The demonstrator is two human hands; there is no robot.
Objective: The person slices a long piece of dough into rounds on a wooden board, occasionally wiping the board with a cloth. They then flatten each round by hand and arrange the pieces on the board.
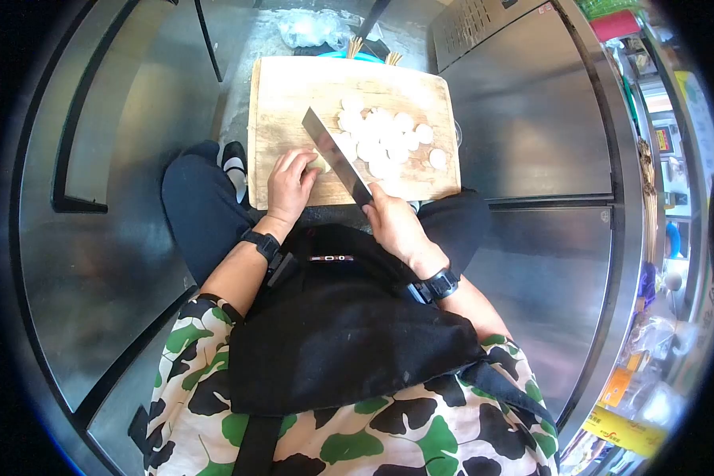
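My right hand [397, 226] is closed round the handle of a cleaver [333, 151], whose broad blade slants up and left over the wooden cutting board [282, 87]. Just left of the blade, my left hand [290, 184] grips a pale, whitish piece of food [319, 163] against the board, its fingertips close to the steel. What kind of food it is I cannot make out. To the right of the cleaver lies a loose pile of round white slices [382, 143], some overlapping, with one slice [438, 159] apart near the board's right side. The cleaver's handle is mostly hidden by my fingers.
Stainless steel cabinets [539, 119] stand close on the right, and steel doors [135, 159] on the left. Beyond the board are a clear plastic bag [305, 30] and bundled sticks [354, 47]. Shelves with packages [627, 428] line the far right.
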